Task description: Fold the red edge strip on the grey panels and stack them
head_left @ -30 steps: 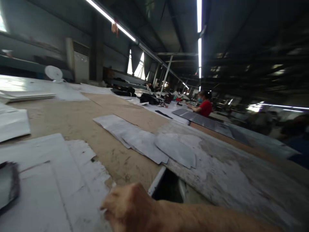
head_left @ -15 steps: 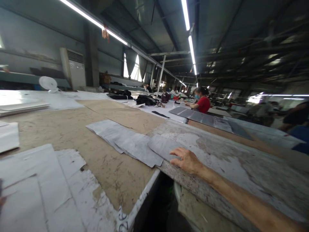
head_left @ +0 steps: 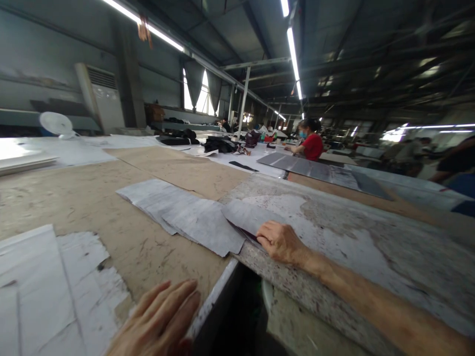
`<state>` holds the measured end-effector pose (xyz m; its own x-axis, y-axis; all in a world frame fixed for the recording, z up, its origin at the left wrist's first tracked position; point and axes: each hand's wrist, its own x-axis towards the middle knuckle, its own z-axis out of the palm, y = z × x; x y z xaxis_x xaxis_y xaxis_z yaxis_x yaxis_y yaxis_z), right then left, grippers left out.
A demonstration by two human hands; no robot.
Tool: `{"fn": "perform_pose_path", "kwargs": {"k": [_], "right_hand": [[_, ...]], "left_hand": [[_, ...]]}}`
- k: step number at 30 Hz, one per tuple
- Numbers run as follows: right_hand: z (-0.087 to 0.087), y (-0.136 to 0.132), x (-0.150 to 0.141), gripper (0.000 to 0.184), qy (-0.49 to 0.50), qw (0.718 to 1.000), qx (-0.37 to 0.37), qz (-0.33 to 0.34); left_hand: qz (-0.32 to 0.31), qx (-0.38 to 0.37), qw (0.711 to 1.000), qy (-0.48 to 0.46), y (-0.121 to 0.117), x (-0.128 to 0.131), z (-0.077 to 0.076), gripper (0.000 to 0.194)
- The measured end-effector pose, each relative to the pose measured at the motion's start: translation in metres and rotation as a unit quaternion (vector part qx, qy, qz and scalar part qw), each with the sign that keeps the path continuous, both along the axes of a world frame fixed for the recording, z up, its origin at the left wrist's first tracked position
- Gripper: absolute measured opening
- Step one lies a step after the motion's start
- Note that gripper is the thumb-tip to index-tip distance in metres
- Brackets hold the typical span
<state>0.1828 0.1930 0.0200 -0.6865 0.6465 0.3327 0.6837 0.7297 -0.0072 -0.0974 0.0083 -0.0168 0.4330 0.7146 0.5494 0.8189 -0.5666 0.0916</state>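
My right hand [head_left: 281, 242] pinches the near edge of a thin grey sheet [head_left: 247, 216], whose edge is slightly lifted off the worn board [head_left: 334, 237]. Beside it, several overlapping pale grey sheets [head_left: 185, 212] lie on the brown-covered table [head_left: 137, 242], reaching to its corner. Low in the view is my left hand [head_left: 159, 321], fingers stretched out over the table's near edge and holding nothing. White paper [head_left: 33, 287] with torn edges lies to its left.
A dark gap [head_left: 233, 306] opens between the table and the board. Dark folded material [head_left: 218, 145] lies farther back, near a small white fan [head_left: 57, 124] on the left. A person in a red top [head_left: 312, 146] works beyond the board, near a long grey panel [head_left: 308, 168].
My right hand has closed on the grey sheet's edge and raised it a little. My left hand has come into view from the lower left. The view has shifted slightly.
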Motion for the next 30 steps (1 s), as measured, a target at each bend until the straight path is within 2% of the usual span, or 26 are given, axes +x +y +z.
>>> {"fn": "perform_pose_path", "kwargs": {"k": [2,4,7,9,12,15,19,24,30], "right_hand": [[-0.005,0.0,-0.002,0.02,0.005,0.999,0.027,-0.019],[-0.009,0.002,-0.002,0.02,0.006,0.998,0.053,-0.031],[-0.011,0.004,-0.002,0.019,-0.009,0.996,0.083,-0.027],[-0.01,0.003,-0.001,0.019,-0.023,0.996,0.091,-0.008],[-0.007,0.0,-0.002,0.019,-0.036,0.995,0.083,0.035],[-0.003,0.002,-0.004,0.017,-0.038,0.995,0.06,0.068],[-0.004,0.014,-0.007,0.021,-0.024,0.996,0.022,0.078],[0.0,0.03,-0.01,0.02,-0.004,0.999,-0.035,0.017],[0.025,0.053,-0.002,0.025,0.017,0.989,-0.101,-0.107]], "left_hand": [[-0.024,-0.058,0.998,0.019,0.019,0.033,0.021,0.055],[-0.044,-0.081,0.995,0.025,0.04,0.064,0.036,0.05],[-0.05,-0.085,0.995,0.024,0.073,0.096,0.043,0.041],[-0.02,-0.079,0.996,0.027,0.091,0.106,0.042,0.029],[0.033,-0.076,0.996,0.034,0.105,0.106,0.037,0.024],[0.063,-0.084,0.993,0.051,0.107,0.099,0.034,0.029],[0.097,-0.096,0.989,0.061,0.107,0.094,0.031,0.035],[0.092,-0.101,0.989,0.058,0.11,0.096,0.028,0.035],[0.08,-0.081,0.993,0.022,0.107,0.103,0.022,0.031]]}}
